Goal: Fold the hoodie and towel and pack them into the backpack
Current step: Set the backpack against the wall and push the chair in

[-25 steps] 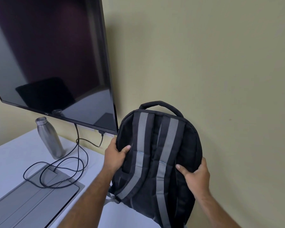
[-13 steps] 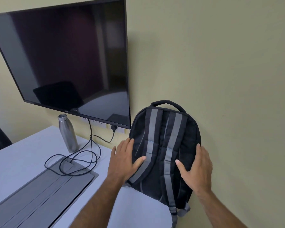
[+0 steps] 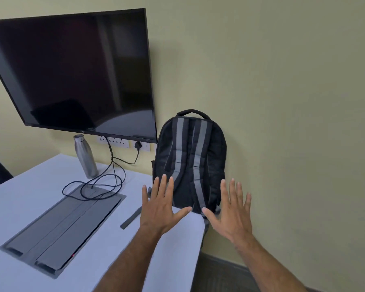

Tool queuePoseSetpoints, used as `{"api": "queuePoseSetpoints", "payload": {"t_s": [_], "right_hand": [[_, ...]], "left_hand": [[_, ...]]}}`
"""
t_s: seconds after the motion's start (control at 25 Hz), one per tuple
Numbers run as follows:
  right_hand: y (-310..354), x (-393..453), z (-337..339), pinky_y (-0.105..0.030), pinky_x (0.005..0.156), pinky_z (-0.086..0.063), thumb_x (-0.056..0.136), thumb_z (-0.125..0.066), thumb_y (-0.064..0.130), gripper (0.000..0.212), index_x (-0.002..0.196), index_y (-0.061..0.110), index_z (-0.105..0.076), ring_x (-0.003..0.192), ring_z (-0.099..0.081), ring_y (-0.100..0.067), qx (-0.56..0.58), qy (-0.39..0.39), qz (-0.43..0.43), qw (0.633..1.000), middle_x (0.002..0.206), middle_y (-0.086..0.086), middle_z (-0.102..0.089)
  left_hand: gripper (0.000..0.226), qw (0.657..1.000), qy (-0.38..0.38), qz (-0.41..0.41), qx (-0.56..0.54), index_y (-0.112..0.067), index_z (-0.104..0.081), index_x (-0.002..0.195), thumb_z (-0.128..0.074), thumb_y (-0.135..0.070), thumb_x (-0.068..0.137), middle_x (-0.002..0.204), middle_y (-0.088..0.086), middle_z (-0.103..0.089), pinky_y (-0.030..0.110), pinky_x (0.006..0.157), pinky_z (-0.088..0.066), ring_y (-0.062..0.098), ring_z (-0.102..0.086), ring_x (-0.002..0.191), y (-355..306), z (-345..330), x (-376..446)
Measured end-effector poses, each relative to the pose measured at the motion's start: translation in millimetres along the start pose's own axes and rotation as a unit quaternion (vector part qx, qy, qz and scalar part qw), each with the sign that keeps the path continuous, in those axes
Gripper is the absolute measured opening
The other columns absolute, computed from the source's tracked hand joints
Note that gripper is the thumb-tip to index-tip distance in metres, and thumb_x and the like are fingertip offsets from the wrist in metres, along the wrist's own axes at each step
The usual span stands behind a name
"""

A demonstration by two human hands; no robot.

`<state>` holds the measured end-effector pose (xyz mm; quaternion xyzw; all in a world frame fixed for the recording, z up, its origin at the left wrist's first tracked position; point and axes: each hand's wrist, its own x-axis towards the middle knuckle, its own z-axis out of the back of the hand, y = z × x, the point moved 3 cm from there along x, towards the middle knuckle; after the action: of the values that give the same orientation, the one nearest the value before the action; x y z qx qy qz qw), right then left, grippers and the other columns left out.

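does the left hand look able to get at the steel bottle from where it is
Probably yes. The left hand is open and empty, and the steel bottle stands upright further left near the wall, with bare table and only a loose black cable lying between them.

quick count, what's here: 1 black backpack (image 3: 190,163) w/ 2 grey straps | 1 steel bottle (image 3: 85,157) | 1 wall TV (image 3: 72,76) | 1 black cable (image 3: 105,182) | 1 grey floor-box lid (image 3: 61,230) | 2 bare hands, both spread wide, nothing held

Bare forearms, left hand (image 3: 159,209), right hand (image 3: 235,216), unadorned.
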<state>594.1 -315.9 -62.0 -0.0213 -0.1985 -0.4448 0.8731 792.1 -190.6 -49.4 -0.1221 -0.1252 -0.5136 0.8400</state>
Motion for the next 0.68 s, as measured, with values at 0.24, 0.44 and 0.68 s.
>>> {"api": "queuePoseSetpoints", "payload": {"t_s": [0.24,0.44,0.68], "right_hand": [[-32.1,-86.3,18.9,-0.061,0.118,0.008,0.079,-0.010,0.088,0.105,0.156,0.021,0.011,0.150,0.019,-0.029,0.000,0.035,-0.025,0.999,0.163,-0.012,0.015],[-75.7,-168.7,45.2,-0.057,0.117,0.015,0.079,-0.020,0.087,0.107,0.153,0.022,0.021,0.147,0.028,-0.026,0.028,0.062,-0.067,0.995,0.160,-0.009,0.026],[-131.0,-262.8,89.7,-0.059,0.116,0.015,0.077,-0.013,0.089,0.108,0.154,0.020,0.017,0.147,0.027,-0.027,0.004,0.066,-0.084,0.994,0.161,-0.010,0.022]], "left_hand": [[0.117,0.999,0.033,0.007,-0.003,-0.020,-0.011,0.160,-0.010,-0.098,0.073,0.167,0.005,-0.004,0.063,0.119,-0.006,0.028,-0.001,0.154,-43.8,-7.8,-67.5],[0.118,0.998,0.052,0.015,-0.011,-0.022,-0.005,0.161,-0.008,-0.099,0.072,0.167,0.004,0.004,0.062,0.119,-0.002,0.028,0.004,0.154,-107.0,-2.4,-129.4],[0.120,0.998,0.054,0.002,-0.043,-0.021,-0.004,0.161,-0.004,-0.099,0.070,0.166,0.002,0.006,0.061,0.120,-0.002,0.023,0.009,0.153,-186.7,18.9,-212.3]]}}
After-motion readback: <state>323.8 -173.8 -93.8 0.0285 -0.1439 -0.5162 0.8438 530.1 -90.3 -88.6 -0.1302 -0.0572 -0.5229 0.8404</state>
